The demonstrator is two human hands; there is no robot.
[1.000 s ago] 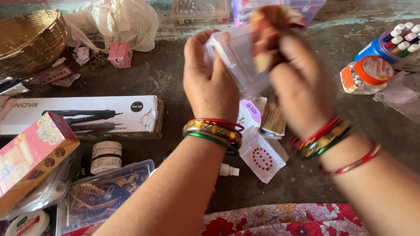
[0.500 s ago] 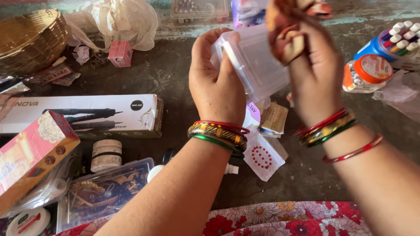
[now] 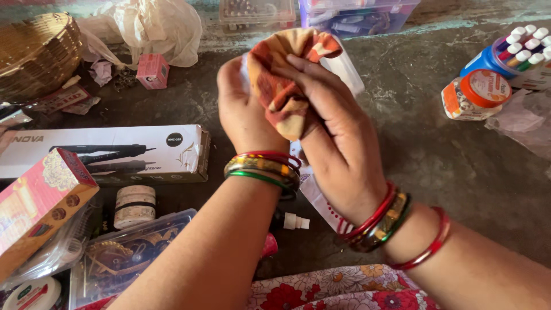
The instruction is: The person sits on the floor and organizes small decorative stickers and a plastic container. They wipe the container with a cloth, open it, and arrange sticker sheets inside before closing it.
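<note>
Gripping a bunched orange-and-cream cloth, the right hand presses it against a clear plastic box that the left hand clasps from behind, both raised above the grey floor. White carton at 9 o'clock; orange-lidded jar at 3 o'clock, well apart.

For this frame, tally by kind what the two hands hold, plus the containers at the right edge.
Patterned cloth: 1
Clear plastic box: 1
Orange-lidded jar: 1
Blue tub of markers: 1
Total: 4
</note>
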